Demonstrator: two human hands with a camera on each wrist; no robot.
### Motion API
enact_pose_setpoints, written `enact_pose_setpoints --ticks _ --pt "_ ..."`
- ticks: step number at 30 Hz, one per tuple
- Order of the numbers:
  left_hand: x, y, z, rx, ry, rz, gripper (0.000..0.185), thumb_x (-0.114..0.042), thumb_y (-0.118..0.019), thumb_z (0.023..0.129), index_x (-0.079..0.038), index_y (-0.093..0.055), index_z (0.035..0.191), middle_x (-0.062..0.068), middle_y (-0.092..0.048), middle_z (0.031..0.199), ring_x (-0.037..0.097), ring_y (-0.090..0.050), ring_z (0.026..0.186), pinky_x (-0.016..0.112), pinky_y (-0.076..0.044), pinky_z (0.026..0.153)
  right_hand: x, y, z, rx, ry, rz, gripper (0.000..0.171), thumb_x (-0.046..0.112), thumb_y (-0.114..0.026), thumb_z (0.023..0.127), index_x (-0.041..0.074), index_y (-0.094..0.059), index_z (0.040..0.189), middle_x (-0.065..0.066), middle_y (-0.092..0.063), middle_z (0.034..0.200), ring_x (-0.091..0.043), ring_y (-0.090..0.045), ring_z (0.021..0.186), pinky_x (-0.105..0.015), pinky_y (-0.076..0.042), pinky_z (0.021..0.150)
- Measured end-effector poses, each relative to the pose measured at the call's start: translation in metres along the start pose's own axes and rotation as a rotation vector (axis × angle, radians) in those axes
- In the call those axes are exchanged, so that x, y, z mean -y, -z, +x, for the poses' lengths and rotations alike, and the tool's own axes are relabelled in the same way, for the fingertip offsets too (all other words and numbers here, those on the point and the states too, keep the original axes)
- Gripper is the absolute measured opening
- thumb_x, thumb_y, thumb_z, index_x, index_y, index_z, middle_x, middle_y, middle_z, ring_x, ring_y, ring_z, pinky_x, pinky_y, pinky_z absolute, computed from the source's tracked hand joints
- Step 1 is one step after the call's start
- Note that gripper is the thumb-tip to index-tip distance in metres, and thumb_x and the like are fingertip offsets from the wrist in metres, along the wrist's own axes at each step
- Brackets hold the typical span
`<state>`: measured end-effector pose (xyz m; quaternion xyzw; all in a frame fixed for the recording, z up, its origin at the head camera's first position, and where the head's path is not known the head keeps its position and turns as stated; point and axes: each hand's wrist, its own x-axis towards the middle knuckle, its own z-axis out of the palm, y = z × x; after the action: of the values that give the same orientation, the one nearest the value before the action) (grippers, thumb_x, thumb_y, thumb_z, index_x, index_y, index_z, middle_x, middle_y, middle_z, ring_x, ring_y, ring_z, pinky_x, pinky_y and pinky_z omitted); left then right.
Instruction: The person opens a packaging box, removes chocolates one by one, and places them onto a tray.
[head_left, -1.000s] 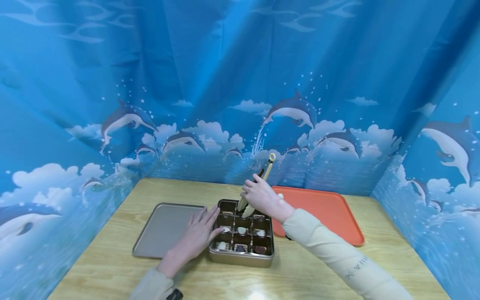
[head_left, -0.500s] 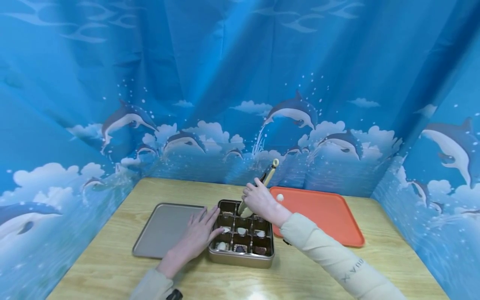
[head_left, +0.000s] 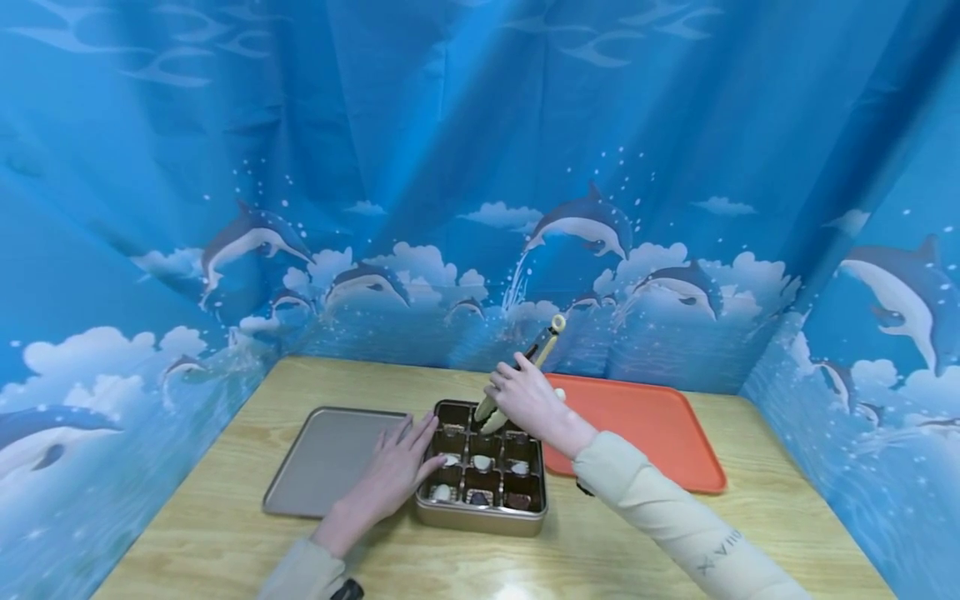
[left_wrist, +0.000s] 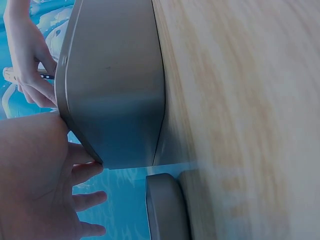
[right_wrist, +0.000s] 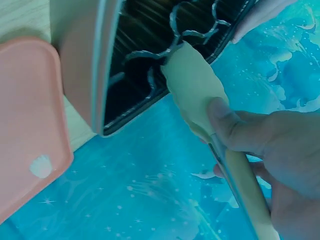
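Wood-grain table [head_left: 225, 542] lies nearest me, and on it sits the gold compartment tin [head_left: 480, 515], its cells holding small chocolates. My left hand [head_left: 390, 475] rests with fingers straight and spread over the tin's left rim, the palm partly above the flat grey lid [head_left: 322, 458] just beside the tin. The left wrist view adds what the head view lacks: the tin's smooth outer wall [left_wrist: 115, 95] seen side-on, with the fingers laid against its edge. My right hand [head_left: 525, 400] is raised over the tin's far row, wrist bent down, fingers curled round cream tongs [head_left: 517, 387] whose handle slants up and away. The right wrist view shows the thumb pressed on the tongs' blade [right_wrist: 192, 85] and the tip touching a scalloped cell divider; whether anything is caught in the tongs I cannot tell. Beyond, an orange tray [head_left: 652, 433] lies right of the tin, carrying one small pale piece [right_wrist: 41, 165]. Farthest back hangs the blue dolphin curtain [head_left: 480, 167].
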<state>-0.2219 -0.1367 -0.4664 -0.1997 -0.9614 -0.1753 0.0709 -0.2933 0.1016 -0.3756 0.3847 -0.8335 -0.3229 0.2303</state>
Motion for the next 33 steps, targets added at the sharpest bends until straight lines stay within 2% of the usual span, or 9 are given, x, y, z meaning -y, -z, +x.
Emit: enact_pose_setpoints --ticks 3,10,12,16,21,25,30,33 --pt "0.0 0.0 0.0 -0.003 -0.004 -0.004 0.067 -0.045 -0.045 0.107 -0.001 -0.033 0.156 0.013 -0.027 0.164 0.045 -0.024 0.15 0.071 -0.018 0.118 0.002 0.005 0.001 0.018 0.001 -0.008 0.02 0.025 -0.073 0.093 0.031 -0.075 0.113 0.011 -0.069 0.108 -0.016 -0.057 0.099 -0.038 -0.043 0.092" --pt "-0.002 0.0 0.001 -0.008 -0.006 -0.008 0.066 -0.044 -0.046 0.107 -0.001 -0.034 0.156 0.014 -0.028 0.164 0.045 -0.023 0.15 0.071 -0.018 0.118 0.014 0.014 0.015 0.223 -0.031 0.001 0.012 0.026 -0.068 0.098 0.031 -0.077 0.104 0.012 -0.068 0.102 -0.014 -0.054 0.094 -0.036 -0.039 0.089" --pt "-0.003 0.001 0.001 -0.007 -0.007 -0.007 0.066 -0.044 -0.046 0.107 -0.001 -0.034 0.156 0.014 -0.028 0.164 0.045 -0.023 0.15 0.071 -0.018 0.118 0.018 0.014 0.019 0.255 -0.041 0.008 0.011 0.027 -0.067 0.099 0.03 -0.077 0.1 0.011 -0.068 0.099 -0.013 -0.052 0.09 -0.035 -0.037 0.086" --pt "-0.002 0.001 0.001 -0.005 -0.004 -0.01 0.066 -0.043 -0.047 0.106 -0.001 -0.034 0.156 0.014 -0.028 0.164 0.045 -0.024 0.15 0.071 -0.018 0.118 0.02 0.009 0.017 0.213 -0.046 0.044 0.012 0.025 -0.067 0.099 0.028 -0.077 0.095 0.009 -0.067 0.094 -0.014 -0.051 0.087 -0.035 -0.037 0.082" --pt "-0.002 0.002 0.001 0.001 0.003 -0.012 0.067 -0.043 -0.048 0.106 -0.001 -0.034 0.156 0.014 -0.028 0.164 0.045 -0.023 0.15 0.071 -0.018 0.117 0.014 -0.001 0.008 0.088 -0.007 0.052 0.008 0.024 -0.07 0.096 0.029 -0.077 0.099 0.01 -0.069 0.095 -0.014 -0.055 0.089 -0.034 -0.037 0.079" --pt "-0.002 0.003 0.001 -0.007 -0.003 -0.001 0.067 -0.043 -0.048 0.106 -0.001 -0.034 0.156 0.014 -0.028 0.164 0.045 -0.024 0.15 0.071 -0.018 0.117 0.006 -0.003 0.005 0.008 0.037 0.043 0.013 0.022 -0.073 0.093 0.03 -0.077 0.103 0.011 -0.07 0.097 -0.014 -0.057 0.093 -0.034 -0.039 0.079" --pt "-0.001 0.002 0.0 -0.014 -0.014 -0.001 0.066 -0.043 -0.047 0.106 0.0 -0.035 0.155 0.015 -0.029 0.164 0.046 -0.025 0.149 0.071 -0.018 0.118 -0.004 0.007 0.004 0.039 0.019 0.032 0.026 0.025 -0.075 0.093 0.031 -0.074 0.118 0.01 -0.071 0.108 -0.015 -0.058 0.1 -0.036 -0.043 0.084" --pt "-0.001 0.002 -0.001 -0.004 -0.013 0.0 0.067 -0.043 -0.047 0.106 0.0 -0.034 0.156 0.015 -0.028 0.164 0.046 -0.025 0.149 0.071 -0.017 0.118 -0.007 0.015 0.005 0.084 -0.02 0.03 0.027 0.027 -0.074 0.094 0.03 -0.074 0.12 0.008 -0.07 0.11 -0.016 -0.058 0.101 -0.036 -0.044 0.087"
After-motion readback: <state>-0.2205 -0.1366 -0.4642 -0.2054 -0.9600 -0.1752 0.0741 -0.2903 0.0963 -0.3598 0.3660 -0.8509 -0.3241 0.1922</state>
